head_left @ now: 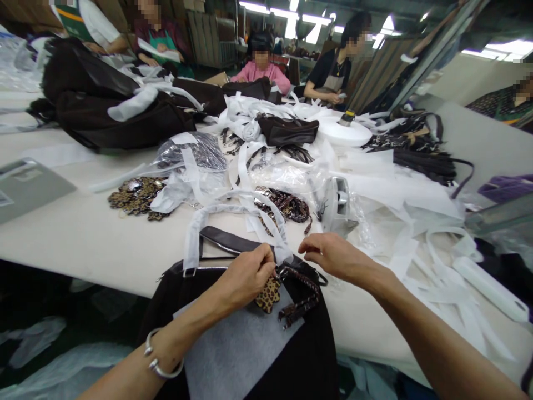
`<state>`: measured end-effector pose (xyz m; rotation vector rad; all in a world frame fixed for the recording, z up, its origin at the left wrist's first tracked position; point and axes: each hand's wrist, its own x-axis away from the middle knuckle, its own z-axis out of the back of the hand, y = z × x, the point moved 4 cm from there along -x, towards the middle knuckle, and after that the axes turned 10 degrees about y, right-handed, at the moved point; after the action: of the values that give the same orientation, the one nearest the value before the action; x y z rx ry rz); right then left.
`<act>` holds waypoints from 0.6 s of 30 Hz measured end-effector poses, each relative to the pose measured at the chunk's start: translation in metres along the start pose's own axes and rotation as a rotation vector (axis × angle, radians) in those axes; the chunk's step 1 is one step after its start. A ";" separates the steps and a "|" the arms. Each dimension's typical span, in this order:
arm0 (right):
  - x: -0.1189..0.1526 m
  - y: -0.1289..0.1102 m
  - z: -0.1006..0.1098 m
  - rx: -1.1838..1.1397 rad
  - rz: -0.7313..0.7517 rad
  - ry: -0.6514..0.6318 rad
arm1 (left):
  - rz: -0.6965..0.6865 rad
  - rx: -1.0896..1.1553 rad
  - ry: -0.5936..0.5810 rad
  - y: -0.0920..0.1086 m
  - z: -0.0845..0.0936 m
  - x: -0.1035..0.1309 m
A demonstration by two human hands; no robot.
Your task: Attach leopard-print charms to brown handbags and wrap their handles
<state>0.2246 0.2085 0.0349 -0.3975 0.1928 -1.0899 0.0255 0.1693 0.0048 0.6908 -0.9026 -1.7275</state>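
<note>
A dark bag (320,355) lies at the table's front edge, its handle (233,206) wrapped in white paper and standing up. A pale sheet (245,344) covers part of its front. Over the bag's top, my left hand (250,275) is closed in a pinch at the upper end of a leopard-print charm (268,295). Beside the charm hangs a braided dark strap (306,297) with metal hardware. To the right and slightly higher, my right hand (328,253) is apart from the left, thumb and fingers closed together; whatever they hold is too small to make out.
Leopard-print charms (139,197) are piled at the left, braided straps (291,205) behind the handle. A tape dispenser (336,205) stands to the right near white paper strips (453,294). Dark bags (120,116) lie farther back. Several people, including a person in pink (266,72), work across the table.
</note>
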 end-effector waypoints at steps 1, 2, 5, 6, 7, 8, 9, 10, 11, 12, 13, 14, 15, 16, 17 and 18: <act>0.003 -0.003 0.005 0.045 0.005 0.013 | -0.057 -0.039 0.043 0.004 0.000 0.001; 0.007 -0.006 0.010 0.081 0.007 0.029 | -0.122 -0.060 0.083 0.010 0.001 0.002; 0.016 -0.014 0.018 0.073 0.009 0.164 | -0.196 0.095 0.102 0.022 0.002 0.007; 0.018 -0.016 0.018 0.008 -0.011 0.233 | -0.156 0.206 0.084 0.023 0.001 0.008; 0.021 -0.018 0.016 -0.094 -0.056 0.291 | -0.098 0.313 0.072 0.022 0.001 0.008; 0.023 -0.019 0.010 -0.231 -0.126 0.323 | -0.040 0.404 0.068 0.020 0.000 0.008; 0.024 -0.019 0.001 -0.394 -0.214 0.334 | 0.011 0.472 0.076 0.017 -0.001 0.007; 0.026 -0.020 -0.010 -0.570 -0.308 0.324 | 0.051 0.516 0.092 0.014 -0.003 0.006; 0.026 -0.021 -0.021 -0.741 -0.393 0.299 | 0.084 0.541 0.108 0.009 -0.005 0.005; 0.027 -0.022 -0.031 -0.892 -0.458 0.266 | 0.112 0.558 0.118 0.005 -0.007 0.004; 0.027 -0.023 -0.038 -1.012 -0.503 0.241 | 0.136 0.575 0.124 0.000 -0.009 0.002; 0.027 -0.022 -0.042 -1.096 -0.529 0.228 | 0.156 0.593 0.126 -0.005 -0.012 0.002; 0.028 -0.020 -0.042 -1.136 -0.542 0.228 | 0.168 0.612 0.127 -0.009 -0.014 0.001; 0.028 -0.017 -0.039 -1.132 -0.543 0.237 | 0.177 0.630 0.125 -0.013 -0.016 0.001; 0.029 -0.013 -0.033 -1.086 -0.536 0.261 | 0.184 0.649 0.123 -0.016 -0.017 0.001; 0.030 -0.008 -0.025 -1.005 -0.521 0.291 | 0.191 0.668 0.119 -0.019 -0.018 0.001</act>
<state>0.2228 0.1728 0.0166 -1.2348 0.9525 -1.5122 0.0292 0.1677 -0.0210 1.0843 -1.4273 -1.1897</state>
